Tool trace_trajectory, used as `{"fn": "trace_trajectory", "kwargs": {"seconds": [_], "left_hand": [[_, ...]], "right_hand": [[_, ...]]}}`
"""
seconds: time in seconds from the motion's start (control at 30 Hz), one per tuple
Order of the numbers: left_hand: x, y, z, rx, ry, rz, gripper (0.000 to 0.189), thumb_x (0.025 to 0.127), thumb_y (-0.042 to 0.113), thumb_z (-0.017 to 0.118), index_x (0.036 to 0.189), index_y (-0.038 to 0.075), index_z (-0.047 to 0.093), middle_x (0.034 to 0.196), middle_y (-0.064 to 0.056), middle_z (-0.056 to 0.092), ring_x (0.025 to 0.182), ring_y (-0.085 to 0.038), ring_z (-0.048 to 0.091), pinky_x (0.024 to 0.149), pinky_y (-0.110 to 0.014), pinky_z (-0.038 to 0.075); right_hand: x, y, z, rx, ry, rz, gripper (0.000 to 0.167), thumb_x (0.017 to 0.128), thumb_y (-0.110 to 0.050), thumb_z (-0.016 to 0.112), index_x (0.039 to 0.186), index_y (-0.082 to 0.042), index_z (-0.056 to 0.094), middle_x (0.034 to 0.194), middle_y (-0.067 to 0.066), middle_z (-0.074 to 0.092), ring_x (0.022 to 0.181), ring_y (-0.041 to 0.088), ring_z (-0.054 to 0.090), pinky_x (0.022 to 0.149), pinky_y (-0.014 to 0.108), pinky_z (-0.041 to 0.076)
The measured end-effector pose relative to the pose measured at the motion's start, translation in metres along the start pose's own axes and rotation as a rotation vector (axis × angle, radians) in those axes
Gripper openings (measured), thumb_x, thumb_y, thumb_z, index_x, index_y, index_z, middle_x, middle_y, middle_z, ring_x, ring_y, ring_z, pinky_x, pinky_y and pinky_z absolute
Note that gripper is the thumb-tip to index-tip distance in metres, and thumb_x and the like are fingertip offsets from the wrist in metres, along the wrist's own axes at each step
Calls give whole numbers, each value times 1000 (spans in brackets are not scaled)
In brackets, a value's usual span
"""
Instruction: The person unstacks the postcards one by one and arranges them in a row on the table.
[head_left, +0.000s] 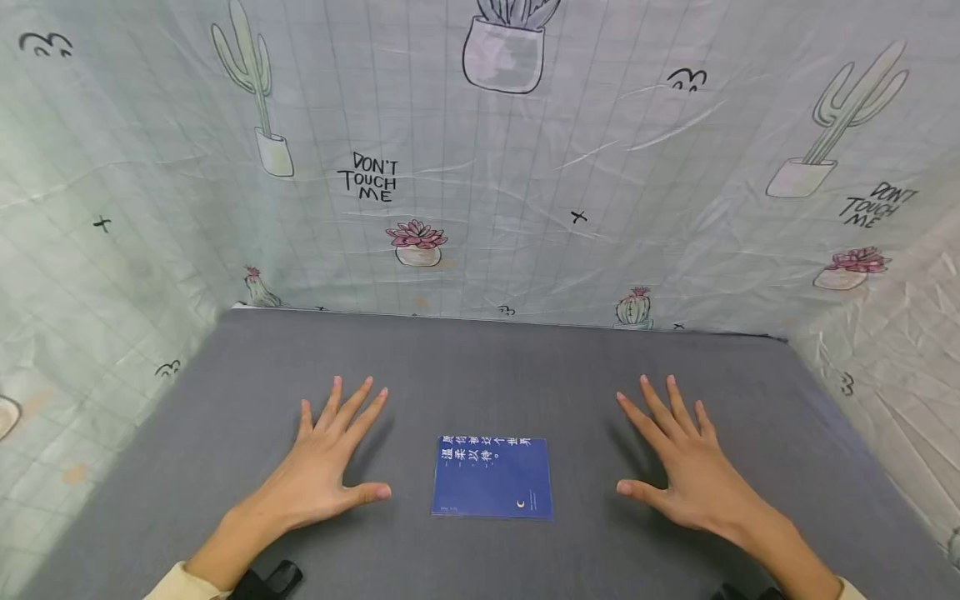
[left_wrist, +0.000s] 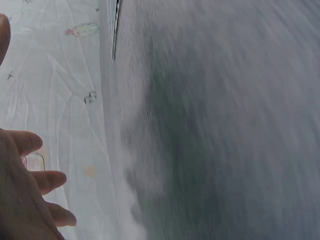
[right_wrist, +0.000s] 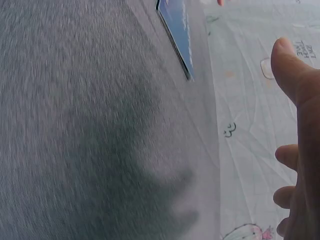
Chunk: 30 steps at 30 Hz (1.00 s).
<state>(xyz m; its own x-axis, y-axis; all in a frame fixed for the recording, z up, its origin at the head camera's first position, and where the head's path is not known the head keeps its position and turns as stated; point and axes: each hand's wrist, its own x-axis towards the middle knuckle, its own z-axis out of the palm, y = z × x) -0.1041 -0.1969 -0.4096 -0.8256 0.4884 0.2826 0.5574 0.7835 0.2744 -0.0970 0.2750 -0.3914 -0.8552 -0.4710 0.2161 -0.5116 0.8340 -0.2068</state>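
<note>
Between hands (head_left: 330,462) (head_left: 690,467), partly illegible blue card (head_left: 492,485)

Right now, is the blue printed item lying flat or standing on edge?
Flat: in the head view, the blue printed item lies broad face up on the gray tabletop, apart from the left hand and right hand.

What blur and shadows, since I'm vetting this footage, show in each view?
Head: large print on the blue card is legible, soft shadows beside left hand and right hand; left wrist: grey tabletop streaky, with a blurry-edged shadow; right wrist: tabletop streaky too, finger-shaped shadow.
</note>
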Motion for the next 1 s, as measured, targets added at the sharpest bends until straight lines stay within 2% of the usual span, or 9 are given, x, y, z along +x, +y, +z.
{"fn": "trace_trajectory", "kwargs": {"seconds": [0.2, 0.3, 0.4, 0.53, 0.67, 0.83, 1.0], "left_hand": [[3, 15, 10, -60, 14, 12, 105, 75, 78, 52, 155, 22, 14, 159, -2, 12, 142, -43, 1, 93, -81, 11], [3, 23, 16, -125, 25, 17, 108, 74, 76, 58, 155, 20, 14, 159, -3, 13, 143, -40, 2, 97, -77, 10], [4, 30, 22, -196, 20, 25, 116, 67, 70, 70, 155, 18, 15, 159, -4, 13, 143, -39, 1, 103, -71, 10], [7, 38, 28, -271, 1, 22, 125, 57, 65, 80, 155, 19, 16, 159, -1, 11, 144, -37, 1, 106, -65, 21], [10, 40, 31, -331, -3, 0, 126, 55, 63, 83, 154, 21, 18, 159, 3, 12, 144, -33, 4, 103, -64, 27], [13, 40, 37, -433, -23, -13, 123, 56, 56, 86, 154, 20, 20, 158, -2, 17, 144, -33, 5, 108, -61, 19], [13, 40, 48, -492, -36, 18, 121, 57, 55, 86, 152, 12, 24, 157, -9, 20, 144, -35, 6, 116, -41, 4]], "right_hand": [[-1, -8, 8, 67, 38, -39, 93, 79, -57, 67, 153, -19, 25, 160, 8, 8, 142, 43, -1, 106, 68, 1], [1, -14, 12, 115, 58, -67, 92, 81, -61, 64, 153, -18, 26, 159, 7, 11, 143, 40, 0, 107, 67, 5], [4, -21, 16, 168, 68, -103, 90, 83, -67, 56, 153, -18, 26, 159, 7, 13, 143, 39, 1, 106, 68, 7], [10, -31, 24, 225, 88, -142, 89, 85, -72, 46, 152, -17, 26, 159, 8, 15, 143, 39, 3, 103, 71, 11], [16, -41, 36, 258, 93, -164, 90, 85, -75, 41, 152, -18, 26, 159, 7, 15, 143, 40, 3, 96, 76, 17], [22, -53, 48, 299, 97, -184, 91, 84, -76, 40, 152, -18, 26, 158, 6, 17, 142, 42, 6, 90, 79, 22], [27, -60, 56, 351, 95, -201, 93, 82, -77, 45, 152, -18, 28, 157, 5, 20, 142, 42, 8, 92, 77, 24]]}}
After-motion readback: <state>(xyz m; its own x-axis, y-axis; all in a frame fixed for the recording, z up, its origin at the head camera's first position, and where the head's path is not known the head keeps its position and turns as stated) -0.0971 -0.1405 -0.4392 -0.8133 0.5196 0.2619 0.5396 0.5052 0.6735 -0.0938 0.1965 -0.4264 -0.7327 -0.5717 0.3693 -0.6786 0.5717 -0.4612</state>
